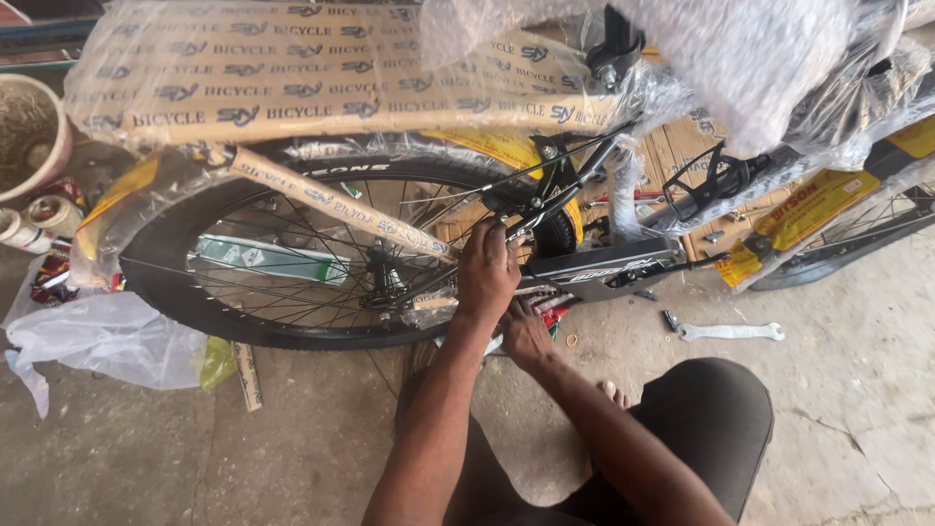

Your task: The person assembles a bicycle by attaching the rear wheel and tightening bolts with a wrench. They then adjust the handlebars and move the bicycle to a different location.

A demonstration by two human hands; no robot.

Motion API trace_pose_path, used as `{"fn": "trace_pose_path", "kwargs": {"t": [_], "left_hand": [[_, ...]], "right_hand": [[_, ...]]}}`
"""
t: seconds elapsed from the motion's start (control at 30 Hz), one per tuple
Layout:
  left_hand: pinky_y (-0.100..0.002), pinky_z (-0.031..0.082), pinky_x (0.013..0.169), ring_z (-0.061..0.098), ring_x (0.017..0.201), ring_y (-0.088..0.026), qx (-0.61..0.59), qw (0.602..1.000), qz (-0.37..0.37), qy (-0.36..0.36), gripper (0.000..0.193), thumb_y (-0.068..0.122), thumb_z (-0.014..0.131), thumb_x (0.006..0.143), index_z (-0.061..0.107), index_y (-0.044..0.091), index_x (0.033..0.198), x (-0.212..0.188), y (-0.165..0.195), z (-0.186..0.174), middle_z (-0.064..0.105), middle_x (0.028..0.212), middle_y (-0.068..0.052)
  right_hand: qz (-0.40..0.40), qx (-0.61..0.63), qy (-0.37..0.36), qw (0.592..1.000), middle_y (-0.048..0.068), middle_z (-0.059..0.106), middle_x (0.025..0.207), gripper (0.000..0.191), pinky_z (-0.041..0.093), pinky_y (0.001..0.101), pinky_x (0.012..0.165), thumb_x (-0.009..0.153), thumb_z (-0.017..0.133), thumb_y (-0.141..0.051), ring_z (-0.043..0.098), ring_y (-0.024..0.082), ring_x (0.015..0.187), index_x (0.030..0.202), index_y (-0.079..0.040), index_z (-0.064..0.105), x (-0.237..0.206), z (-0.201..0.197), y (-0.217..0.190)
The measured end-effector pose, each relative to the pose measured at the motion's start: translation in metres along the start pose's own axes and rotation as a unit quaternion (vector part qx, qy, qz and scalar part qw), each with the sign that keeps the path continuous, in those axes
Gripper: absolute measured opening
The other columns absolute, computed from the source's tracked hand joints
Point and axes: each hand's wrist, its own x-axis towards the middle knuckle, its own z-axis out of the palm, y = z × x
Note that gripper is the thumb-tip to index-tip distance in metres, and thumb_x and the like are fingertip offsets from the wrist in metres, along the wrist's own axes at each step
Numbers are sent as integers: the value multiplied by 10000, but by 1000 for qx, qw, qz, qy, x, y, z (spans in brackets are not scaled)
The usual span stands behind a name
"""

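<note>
At the far left stood a pale round bucket [27, 127] with rolls of tape [39, 216] beside it, and below them a crumpled clear plastic bag [102, 341] lay on the concrete floor [292, 458]. Next came the black spoked rear wheel [282, 263] of a new bicycle wrapped in printed tan paper and clear film [321, 83]; the machine stood across the person's view, its long axis running left to right, the wheel to the left and the frame carrying on to the right.

The person crouched in front of it. The left hand [487, 273] reached up and forward, fingers curled round something at the thin black stay and bracket [545, 200] just right of the wheel hub; what it pinched was too small to make out. The right hand [526, 331] sat lower and nearer the body, just under the left, its fingers tucked in by the black chain guard [609, 265]; I could not tell whether it gripped anything. So the work lay straight ahead of both hands and slightly above them, the left hand being the one on it.

Further right, a black wire bottle cage [706, 180] jutted from the frame, and a silver flat spanner [730, 331] lay on the floor, well apart from the right hand.
</note>
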Motion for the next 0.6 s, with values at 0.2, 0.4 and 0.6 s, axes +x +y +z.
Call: {"fn": "trace_pose_path", "kwargs": {"t": [0.2,0.4,0.6], "left_hand": [[-442,553,716,681,870,-347,-49,998,-26,-9,220,102,738,931,620,-20,1071,3,0,-2,622,1049,-186],[-394,589,727,694,873,-315,-42,999,9,0,221,99,683,977,606,-61,1109,1,0,3,618,1061,-194],[-429,577,752,696,912,-354,-41,999,12,0,248,99,719,955,622,-64,1114,1,7,-6,636,1079,-193]], "right_hand": [[97,-54,88,990,236,468,1458,624,354,527,1090,799,596,-105,417,469,1342,1417,-73,517,1,39,-9],[163,73,6,984,173,500,1440,532,342,500,1082,940,573,-279,415,393,1358,1430,-96,477,14,64,-1],[129,163,-55,977,170,554,1343,443,387,498,1029,955,577,-309,481,381,1270,1342,-98,534,25,103,-22]]}}
